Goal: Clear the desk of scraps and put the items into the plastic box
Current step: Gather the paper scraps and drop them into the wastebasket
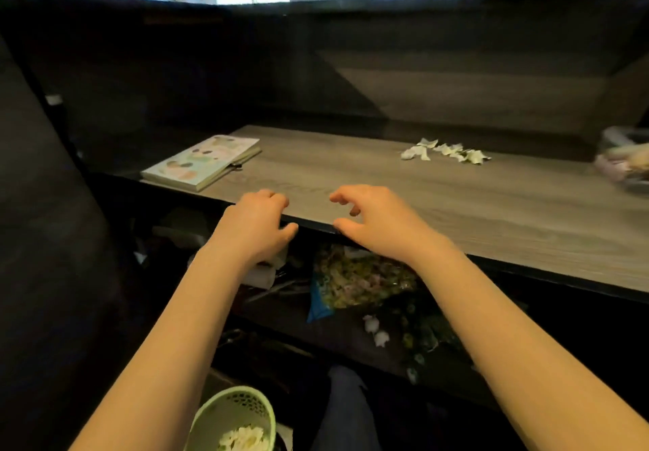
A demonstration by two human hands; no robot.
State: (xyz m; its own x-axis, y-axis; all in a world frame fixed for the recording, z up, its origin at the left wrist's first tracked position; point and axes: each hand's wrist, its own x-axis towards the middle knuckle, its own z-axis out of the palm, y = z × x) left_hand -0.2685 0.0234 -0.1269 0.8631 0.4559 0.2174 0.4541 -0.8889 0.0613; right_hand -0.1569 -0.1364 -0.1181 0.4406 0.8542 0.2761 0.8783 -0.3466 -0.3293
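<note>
Nearest me, a green basket (234, 415) holds white scraps. My left hand (258, 223) and right hand (370, 218) hover empty, fingers curled loosely, at the desk (456, 204) edge. Farther: book (202, 162), paper scraps (444, 151), blurred plastic box (623, 155) far right.

Blurred box (628, 159), cut off right.

desk (456, 211): matt grey woodgrain | scraps (444, 151): white paper

Grey wood-grain desk (439, 197), white scraps (444, 151), green basket (210, 415)
</note>
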